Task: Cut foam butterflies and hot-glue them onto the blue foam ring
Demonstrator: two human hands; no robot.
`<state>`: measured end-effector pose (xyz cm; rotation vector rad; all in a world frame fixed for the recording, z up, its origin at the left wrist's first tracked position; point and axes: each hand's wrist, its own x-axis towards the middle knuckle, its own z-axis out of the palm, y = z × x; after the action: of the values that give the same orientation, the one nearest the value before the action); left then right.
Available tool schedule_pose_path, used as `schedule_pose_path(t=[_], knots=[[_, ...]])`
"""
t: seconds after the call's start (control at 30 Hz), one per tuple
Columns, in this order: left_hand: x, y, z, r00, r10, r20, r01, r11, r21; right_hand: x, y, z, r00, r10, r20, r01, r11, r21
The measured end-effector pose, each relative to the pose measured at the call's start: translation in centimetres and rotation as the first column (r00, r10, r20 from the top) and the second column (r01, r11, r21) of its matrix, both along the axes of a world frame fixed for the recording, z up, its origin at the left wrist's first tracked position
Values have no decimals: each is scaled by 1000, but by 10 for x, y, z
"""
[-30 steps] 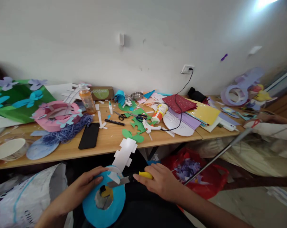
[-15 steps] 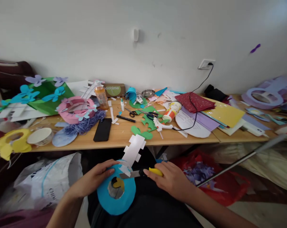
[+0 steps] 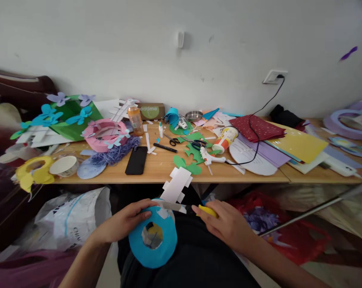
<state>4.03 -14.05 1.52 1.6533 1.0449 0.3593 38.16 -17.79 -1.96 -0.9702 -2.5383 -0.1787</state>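
My left hand [image 3: 131,219] grips the upper left rim of a blue paper ring [image 3: 152,256] above my lap. Inside its hole, grey and yellow show. A white notched paper strip [image 3: 178,182] stretches from the ring's far edge towards the table. My right hand [image 3: 225,220] is closed round a yellow-and-black-handled cutting tool [image 3: 209,211]. Its metal blade points left, across the ring's upper edge near my left fingertips. A small white paper piece [image 3: 163,213] lies against the blue surface below the blade. Whether the tool has one blade or two, I cannot tell.
On the table lie a black phone [image 3: 136,161], a white glue gun [image 3: 211,157] with a cord, scissors [image 3: 197,144], green paper scraps [image 3: 187,164] and a pink ring [image 3: 105,136]. A red bag [image 3: 307,240] and a white bag [image 3: 81,218] sit below.
The blade has moved up from the ring's inner side to its upper edge. The view has shifted, so the table things appear further right.
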Motion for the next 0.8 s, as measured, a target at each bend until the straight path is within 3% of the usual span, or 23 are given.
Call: schedule_pose_path(t=[0.27,0.6,0.8], knots=[[0,4,-3,996,8,83,-3,998,-67,7,-8,-8,998,56,32,-55,998,-21],[7,6,-5,995,-77,61,75,996,43,-2,-3,2,996,62,67,-59,997,-40],[1,13,5,996,61,62,-62,998,11,5,7,4,995,82,51,-81,997,-16]])
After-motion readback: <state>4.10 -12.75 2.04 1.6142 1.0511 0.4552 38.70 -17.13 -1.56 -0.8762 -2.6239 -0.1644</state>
